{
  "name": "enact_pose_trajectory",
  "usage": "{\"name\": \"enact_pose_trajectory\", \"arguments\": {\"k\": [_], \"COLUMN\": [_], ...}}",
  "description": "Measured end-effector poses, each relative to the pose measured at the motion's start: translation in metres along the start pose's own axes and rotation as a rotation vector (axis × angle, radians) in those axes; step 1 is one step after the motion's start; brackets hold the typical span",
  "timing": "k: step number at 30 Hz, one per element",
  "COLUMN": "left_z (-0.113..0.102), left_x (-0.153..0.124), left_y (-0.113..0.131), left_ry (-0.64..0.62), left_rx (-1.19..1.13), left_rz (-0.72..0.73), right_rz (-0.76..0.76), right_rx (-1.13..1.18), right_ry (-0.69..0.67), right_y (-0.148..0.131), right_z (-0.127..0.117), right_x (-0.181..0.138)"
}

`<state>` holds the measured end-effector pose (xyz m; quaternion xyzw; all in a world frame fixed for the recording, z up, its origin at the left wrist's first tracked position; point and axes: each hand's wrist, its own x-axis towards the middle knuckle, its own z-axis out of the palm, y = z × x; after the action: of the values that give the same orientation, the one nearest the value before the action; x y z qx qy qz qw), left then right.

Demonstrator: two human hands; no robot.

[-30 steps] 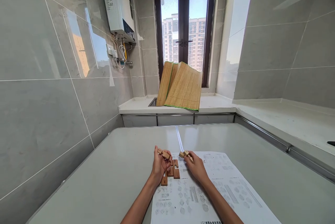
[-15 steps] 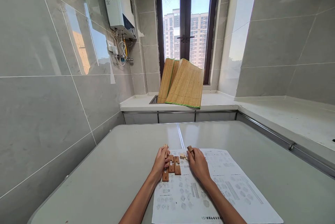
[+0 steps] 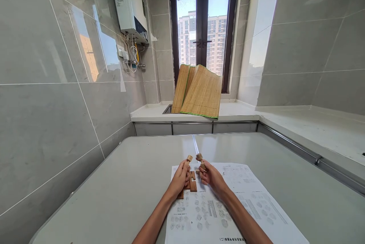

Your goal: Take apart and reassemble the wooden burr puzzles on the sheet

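Note:
My left hand (image 3: 180, 177) is closed round a small light wooden piece (image 3: 189, 158), whose end sticks up past the fingertips. Facing it, my right hand (image 3: 212, 176) pinches a notched wooden piece (image 3: 199, 157) with a wider top. The two pieces are close together but apart, held above the printed sheet (image 3: 205, 213). Below my left hand lie several flat brown wooden pieces (image 3: 193, 187) with cut-outs, partly covered by the hand. Another small light wooden block (image 3: 197, 171) shows between the hands, partly hidden.
The sheet with printed diagrams lies on a pale table (image 3: 137, 183). Beyond the table's far edge is a white counter (image 3: 242, 112) with a bamboo mat (image 3: 202, 91) propped at the window. Tiled walls stand on both sides, and a water heater (image 3: 128, 4) hangs at the left.
Both hands have come nearer each other, the left moving right and the right moving left. The piece in my right hand is raised and now shows more of its length.

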<state>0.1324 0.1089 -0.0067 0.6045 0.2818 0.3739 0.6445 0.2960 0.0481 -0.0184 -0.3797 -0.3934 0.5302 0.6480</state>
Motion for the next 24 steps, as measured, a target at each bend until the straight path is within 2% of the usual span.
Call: {"name": "enact_pose_trajectory", "arguments": {"k": [5, 10, 16, 19, 24], "left_z": [0.004, 0.006, 0.009, 0.009, 0.007], "left_x": [-0.003, -0.008, -0.013, -0.014, -0.012], "left_y": [0.000, 0.001, 0.008, 0.011, 0.008], "left_ry": [-0.082, -0.039, 0.024, 0.047, 0.071], "left_rx": [0.133, 0.201, 0.296, 0.329, 0.314], "left_rz": [0.074, 0.086, 0.156, 0.166, 0.149], "right_rz": [-0.096, -0.183, -0.329, -0.311, -0.186], "right_rx": [-0.099, -0.283, -0.672, -0.659, -0.455], "right_ry": [-0.099, -0.010, 0.071, 0.016, -0.099], "right_y": [-0.003, 0.002, 0.001, 0.001, 0.005], "right_z": [0.001, 0.000, 0.004, 0.005, 0.004], "right_x": [-0.004, -0.004, -0.011, -0.012, -0.008]}}
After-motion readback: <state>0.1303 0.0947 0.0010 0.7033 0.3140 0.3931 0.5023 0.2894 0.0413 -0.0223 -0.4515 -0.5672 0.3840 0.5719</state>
